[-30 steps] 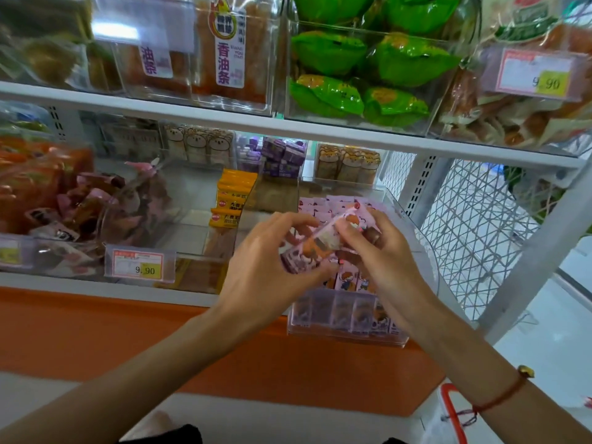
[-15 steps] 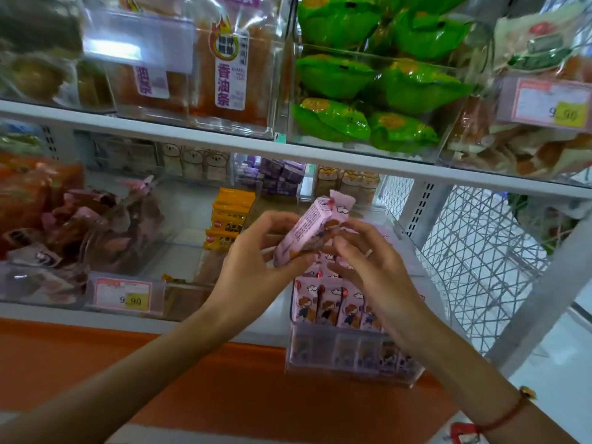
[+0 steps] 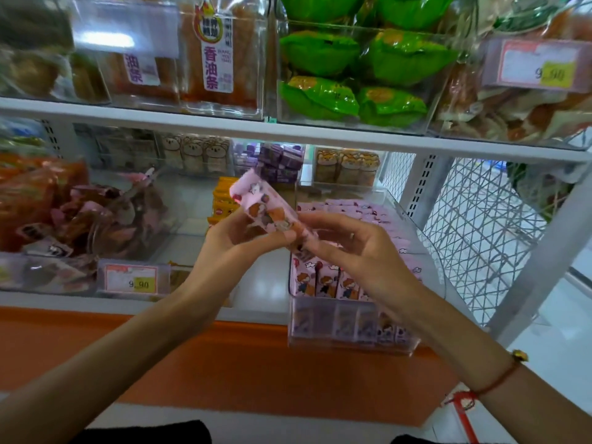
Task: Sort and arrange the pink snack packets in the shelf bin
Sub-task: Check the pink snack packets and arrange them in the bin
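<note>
A white two-tier shelf [image 3: 288,131] fills the view, its levels lined with clear plastic bins. On the upper level, the widest bin [image 3: 352,121] holds puffy green bags [image 3: 320,97] heaped on one another; to its left a clear box [image 3: 224,59] contains long orange-brown sticks under a label with purple characters, and to its right a bin [image 3: 512,129] with a 9.90 price tag [image 3: 538,64] holds mixed white and orange wrappers. On the lower level at the left, a large clear bin [image 3: 80,219] is piled with loose brown and pink wrapped pieces, and a second 9.90 tag [image 3: 133,278] is clipped at its front. Just right of it stands a stack of yellow packets [image 3: 224,193], with bear-faced packs and purple boxes further back.

The shelf bin [image 3: 352,339] for the task sits at the front right of the lower level. Pink snack packets [image 3: 326,280] stand upright in a tight row along its front wall, and more lie in rows behind, filling it toward the back.

Above that bin, one pink packet [image 3: 269,209] is held tilted, its top end pointing up and left. The left hand [image 3: 230,241] grips its lower half with curled fingers, while the right hand [image 3: 349,248] pinches its lower right end between thumb and fingertips. A red cord bracelet [image 3: 499,376] circles the right wrist.
</note>
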The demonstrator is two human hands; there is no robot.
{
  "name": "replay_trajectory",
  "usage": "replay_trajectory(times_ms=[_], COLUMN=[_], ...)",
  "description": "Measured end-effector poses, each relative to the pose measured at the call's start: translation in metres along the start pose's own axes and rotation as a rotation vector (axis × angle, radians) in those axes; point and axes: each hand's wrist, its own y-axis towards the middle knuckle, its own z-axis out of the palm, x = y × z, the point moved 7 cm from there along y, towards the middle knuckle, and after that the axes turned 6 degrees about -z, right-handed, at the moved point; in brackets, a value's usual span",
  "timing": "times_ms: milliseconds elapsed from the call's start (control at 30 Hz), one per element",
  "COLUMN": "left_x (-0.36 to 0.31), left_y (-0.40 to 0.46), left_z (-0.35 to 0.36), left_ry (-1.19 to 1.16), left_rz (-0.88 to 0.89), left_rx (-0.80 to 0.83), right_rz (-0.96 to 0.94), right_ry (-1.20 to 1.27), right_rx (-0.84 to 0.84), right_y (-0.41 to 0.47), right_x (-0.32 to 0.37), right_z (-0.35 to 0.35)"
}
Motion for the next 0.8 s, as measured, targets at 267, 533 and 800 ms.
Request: replay_trajectory(times_ms=[267,533,800], left_x=[-0.022,-0.027,0.001], left_y=[-0.002,0.053,0.138], left_z=[-0.005,0.001,0.004], left_ry=[0.195,0.255,0.514], left_rz=[0.267,0.407,0.408], left_rx=[-0.061,-0.073,-0.159], right_rz=[-0.096,-0.037,0.037], right_ry=[-0.209,-0.649,-1.121], right_rx=[-0.033,-0.097,0.136], right_y=[0.001,0.042,0.025], right_x=[-0.017,-0.037,-0.075], right_z=[-0.018,-0.037,-0.038])
